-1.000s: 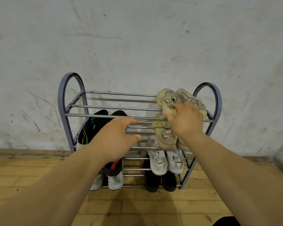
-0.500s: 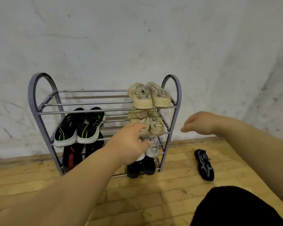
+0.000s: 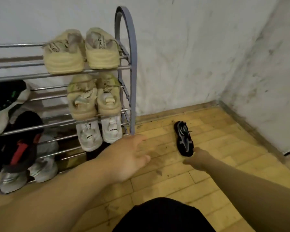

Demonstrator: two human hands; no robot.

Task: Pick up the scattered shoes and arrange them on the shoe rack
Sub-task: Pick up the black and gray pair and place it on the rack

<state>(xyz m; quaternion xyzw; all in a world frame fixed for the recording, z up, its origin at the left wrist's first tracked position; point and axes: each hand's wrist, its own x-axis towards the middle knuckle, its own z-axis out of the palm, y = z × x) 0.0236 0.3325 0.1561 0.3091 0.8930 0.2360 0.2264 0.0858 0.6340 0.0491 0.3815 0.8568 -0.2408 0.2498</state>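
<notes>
A lone black shoe [image 3: 183,138] lies on the wooden floor to the right of the grey shoe rack [image 3: 126,39]. My right hand [image 3: 196,158] reaches down to the shoe's near end and touches it, fingers mostly hidden. My left hand [image 3: 130,156] hovers with spread fingers by the rack's right foot, holding nothing. On the rack's right side a beige pair [image 3: 84,52] sits on the top shelf. Another beige pair [image 3: 94,97] is below it, and under that a white pair [image 3: 99,133]. Black shoes [image 3: 5,97] and a black-and-red shoe [image 3: 18,148] fill the left side.
White walls meet in a corner [image 3: 219,101] at the right, with a baseboard running along the floor. Grey shoes [image 3: 43,164] sit low on the rack's left. My dark-clothed knee [image 3: 162,215] fills the bottom middle. Open wooden floor [image 3: 224,148] surrounds the black shoe.
The view has swung right and down. My right hand left the top beige pair and dropped to the black shoe on the floor. My left hand moved away from the rack's front.
</notes>
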